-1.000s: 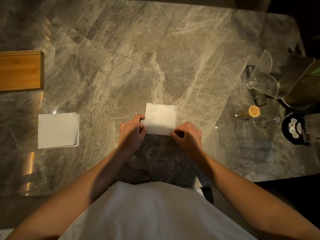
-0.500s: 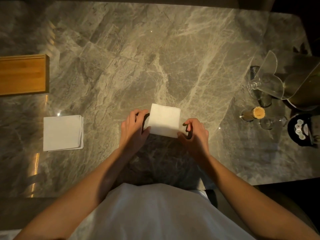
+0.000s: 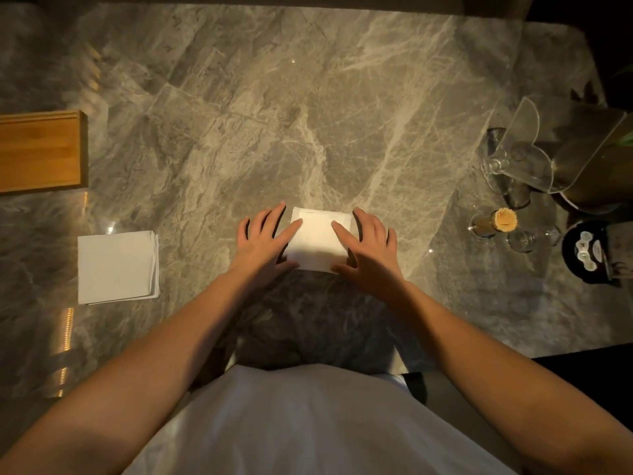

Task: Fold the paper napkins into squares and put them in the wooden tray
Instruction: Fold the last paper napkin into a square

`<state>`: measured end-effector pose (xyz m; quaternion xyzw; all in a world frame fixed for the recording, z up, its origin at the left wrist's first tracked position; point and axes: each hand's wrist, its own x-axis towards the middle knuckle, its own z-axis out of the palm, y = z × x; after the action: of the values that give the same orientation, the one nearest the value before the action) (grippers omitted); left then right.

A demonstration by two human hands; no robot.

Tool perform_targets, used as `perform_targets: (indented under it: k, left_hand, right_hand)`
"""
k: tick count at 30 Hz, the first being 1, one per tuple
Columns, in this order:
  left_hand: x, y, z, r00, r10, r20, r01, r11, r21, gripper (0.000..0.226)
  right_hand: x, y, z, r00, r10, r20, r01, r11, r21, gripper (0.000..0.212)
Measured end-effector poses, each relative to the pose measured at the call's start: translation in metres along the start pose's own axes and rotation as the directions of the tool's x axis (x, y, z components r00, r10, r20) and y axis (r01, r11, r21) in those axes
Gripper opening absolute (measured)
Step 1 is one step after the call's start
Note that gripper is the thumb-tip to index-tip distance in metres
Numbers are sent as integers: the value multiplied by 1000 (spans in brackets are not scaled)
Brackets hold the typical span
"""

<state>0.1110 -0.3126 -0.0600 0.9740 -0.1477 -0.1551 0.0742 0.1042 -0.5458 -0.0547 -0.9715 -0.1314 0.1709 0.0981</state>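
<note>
Hands [image 3: 318,245] flat (fingers spread) on square napkin [image 3: 317,246]

On the grey veined marble table [image 3: 308,97], a white folded square paper napkin [image 3: 318,243] lies flat between the left hand [image 3: 265,240] and the right hand [image 3: 368,245], both with fingers spread and pressing its side edges. A stack of white unfolded napkins [image 3: 116,267] sits well to the left, near the rectangular wooden tray [image 3: 41,152]. Clear glassware [image 3: 513,166] and a jar of toothpicks [image 3: 496,222] stand at the right.
</note>
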Motion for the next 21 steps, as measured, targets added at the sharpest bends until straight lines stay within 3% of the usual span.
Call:
perform_targets:
  k: [7, 10, 14, 21]
  left_hand:
    - [-7, -11, 3, 996, -84, 40, 85, 996, -32, 81]
    - [-7, -3, 0, 988, -150, -28, 146, 983, -113, 78]
    - [-8, 17, -1, 912, -375, -165, 308, 893, -329, 49]
    - [-6, 47, 4, 832, -551, -69, 482, 778, -403, 36]
  right_hand:
    - [-3, 14, -1, 999, 23, 35, -24, 1000, 19, 88]
    - [-4, 11, -6, 1000, 7, -7, -6, 999, 33, 86]
    - [-9, 5, -10, 996, -16, -85, 20, 999, 48, 72]
    - [-13, 0, -4, 998, 4, -58, -2, 999, 40, 68]
